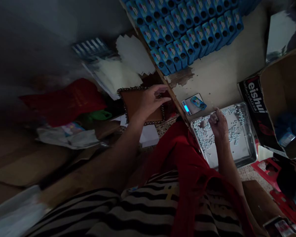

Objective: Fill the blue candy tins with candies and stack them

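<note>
My left hand [155, 99] hovers at the table's near edge, thumb and fingers apart with nothing between them. Over a shallow metal tray [252, 135], the fingers of my right hand [219, 125] are curled in; what they may hold is too small to make out. Many small pale blue pellets [233, 133] lie scattered on the tray's white bottom. Just beyond the tray sits a small digital scale [190, 106] with a lit blue display. A small blue flip-top dispenser box [198, 102] lies on its plate, touched by neither hand.
Rows of similar blue boxes [189, 46] stand at the table's far end. An open cardboard carton [255, 105] with blue packs inside is at the right. Left of the table are an orange-brown cushioned seat [135, 102], a red bag [71, 100] and paper sheets.
</note>
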`<state>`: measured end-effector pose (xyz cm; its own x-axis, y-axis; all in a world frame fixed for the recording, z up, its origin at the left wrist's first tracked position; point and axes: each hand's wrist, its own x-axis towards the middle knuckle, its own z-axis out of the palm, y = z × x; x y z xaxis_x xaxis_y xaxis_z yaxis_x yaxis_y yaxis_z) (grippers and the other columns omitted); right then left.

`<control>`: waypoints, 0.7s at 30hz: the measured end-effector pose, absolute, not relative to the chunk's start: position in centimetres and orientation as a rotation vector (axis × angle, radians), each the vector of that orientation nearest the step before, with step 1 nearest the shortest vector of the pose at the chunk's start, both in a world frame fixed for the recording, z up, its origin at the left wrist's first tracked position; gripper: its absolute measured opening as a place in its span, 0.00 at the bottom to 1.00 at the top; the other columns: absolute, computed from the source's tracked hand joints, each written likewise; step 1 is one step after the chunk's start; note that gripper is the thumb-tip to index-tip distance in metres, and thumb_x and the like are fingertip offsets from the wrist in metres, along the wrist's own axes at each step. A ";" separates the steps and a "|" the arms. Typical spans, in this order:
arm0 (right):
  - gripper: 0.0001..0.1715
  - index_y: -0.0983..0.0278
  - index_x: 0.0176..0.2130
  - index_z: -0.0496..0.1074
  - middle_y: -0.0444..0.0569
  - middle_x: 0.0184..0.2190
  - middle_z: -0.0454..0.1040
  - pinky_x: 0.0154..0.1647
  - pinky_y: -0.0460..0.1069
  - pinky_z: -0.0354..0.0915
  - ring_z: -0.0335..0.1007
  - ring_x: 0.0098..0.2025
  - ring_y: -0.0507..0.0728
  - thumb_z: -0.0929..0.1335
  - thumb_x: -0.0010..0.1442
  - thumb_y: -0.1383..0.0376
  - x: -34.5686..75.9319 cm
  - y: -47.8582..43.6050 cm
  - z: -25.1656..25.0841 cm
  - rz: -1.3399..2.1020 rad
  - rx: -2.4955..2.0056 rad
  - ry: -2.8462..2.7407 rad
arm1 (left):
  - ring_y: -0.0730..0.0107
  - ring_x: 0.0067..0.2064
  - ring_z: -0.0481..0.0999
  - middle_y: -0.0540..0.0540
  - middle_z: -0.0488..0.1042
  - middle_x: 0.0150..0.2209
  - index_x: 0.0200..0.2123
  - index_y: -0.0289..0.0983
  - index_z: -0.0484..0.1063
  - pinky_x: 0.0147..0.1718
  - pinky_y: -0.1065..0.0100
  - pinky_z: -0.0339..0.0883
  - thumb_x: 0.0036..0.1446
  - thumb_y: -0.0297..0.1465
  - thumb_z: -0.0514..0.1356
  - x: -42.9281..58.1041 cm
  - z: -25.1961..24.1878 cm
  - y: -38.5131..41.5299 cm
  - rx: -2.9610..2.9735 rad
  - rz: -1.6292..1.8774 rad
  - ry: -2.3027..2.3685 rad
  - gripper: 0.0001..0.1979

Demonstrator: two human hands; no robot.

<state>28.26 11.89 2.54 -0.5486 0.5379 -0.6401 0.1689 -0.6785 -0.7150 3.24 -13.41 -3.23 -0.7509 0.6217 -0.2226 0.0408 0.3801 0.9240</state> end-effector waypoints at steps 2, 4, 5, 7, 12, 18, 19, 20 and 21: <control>0.12 0.58 0.43 0.77 0.33 0.23 0.58 0.23 0.41 0.63 0.55 0.21 0.46 0.79 0.67 0.57 30.6 13.0 2.2 2.292 -1.428 -0.980 | 0.54 0.59 0.84 0.41 0.84 0.57 0.58 0.43 0.80 0.64 0.54 0.78 0.59 0.50 0.75 2.8 -3.9 -14.8 0.474 1.391 2.123 0.28; 0.10 0.59 0.42 0.75 0.33 0.23 0.61 0.23 0.40 0.62 0.58 0.21 0.45 0.79 0.67 0.62 33.2 13.8 1.7 2.216 -1.558 -0.873 | 0.53 0.57 0.85 0.40 0.85 0.54 0.55 0.43 0.81 0.62 0.52 0.80 0.57 0.50 0.75 2.6 -4.4 -15.4 0.427 1.425 2.132 0.27; 0.10 0.59 0.42 0.76 0.33 0.24 0.64 0.23 0.40 0.63 0.60 0.22 0.45 0.78 0.66 0.63 34.5 14.0 1.5 2.165 -1.614 -0.835 | 0.53 0.56 0.85 0.40 0.85 0.53 0.54 0.42 0.81 0.62 0.51 0.80 0.57 0.49 0.75 2.6 -4.6 -15.4 0.423 1.438 2.131 0.27; 0.11 0.61 0.44 0.77 0.34 0.25 0.68 0.25 0.40 0.65 0.64 0.23 0.45 0.78 0.64 0.63 36.6 14.0 1.2 2.068 -1.674 -0.812 | 0.53 0.55 0.86 0.41 0.86 0.53 0.54 0.41 0.81 0.62 0.49 0.80 0.57 0.46 0.75 2.6 -4.5 -14.8 0.440 1.446 2.117 0.26; 0.19 0.63 0.44 0.77 0.34 0.24 0.68 0.23 0.38 0.61 0.61 0.23 0.44 0.82 0.56 0.63 38.7 12.7 0.7 2.001 -1.674 -0.880 | 0.57 0.56 0.85 0.44 0.85 0.52 0.55 0.42 0.81 0.63 0.52 0.79 0.58 0.35 0.74 3.2 -3.1 -12.1 0.535 1.458 2.057 0.21; 0.18 0.60 0.39 0.72 0.36 0.25 0.70 0.23 0.39 0.62 0.64 0.24 0.45 0.82 0.60 0.61 35.9 11.4 0.1 2.139 -1.611 -0.915 | 0.59 0.56 0.84 0.43 0.85 0.53 0.56 0.41 0.81 0.64 0.53 0.78 0.59 0.33 0.74 3.0 -1.8 -10.7 0.573 1.471 2.000 0.21; 0.17 0.60 0.39 0.72 0.36 0.25 0.70 0.23 0.40 0.62 0.63 0.24 0.45 0.81 0.61 0.60 35.2 11.3 0.2 2.168 -1.601 -0.923 | 0.58 0.56 0.84 0.43 0.85 0.53 0.56 0.41 0.81 0.64 0.53 0.78 0.59 0.33 0.74 2.9 -1.8 -10.7 0.578 1.474 2.004 0.21; 0.16 0.60 0.40 0.73 0.36 0.25 0.70 0.23 0.40 0.62 0.63 0.24 0.45 0.81 0.61 0.60 34.6 11.2 0.2 2.198 -1.591 -0.939 | 0.58 0.56 0.84 0.43 0.85 0.53 0.56 0.41 0.81 0.64 0.53 0.78 0.59 0.33 0.74 2.8 -1.8 -10.8 0.583 1.478 2.012 0.22; 0.16 0.60 0.40 0.73 0.36 0.25 0.70 0.23 0.40 0.63 0.63 0.24 0.46 0.81 0.61 0.59 34.1 11.1 0.3 2.227 -1.587 -0.949 | 0.58 0.56 0.84 0.43 0.85 0.53 0.56 0.40 0.81 0.64 0.53 0.78 0.58 0.32 0.74 2.7 -1.9 -10.9 0.585 1.481 2.020 0.22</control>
<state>34.07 11.10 0.32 -0.3778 0.5424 -0.7504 0.1660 -0.7577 -0.6312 2.71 -10.87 -1.90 -0.7470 0.6394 -0.1822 0.0187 0.2942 0.9556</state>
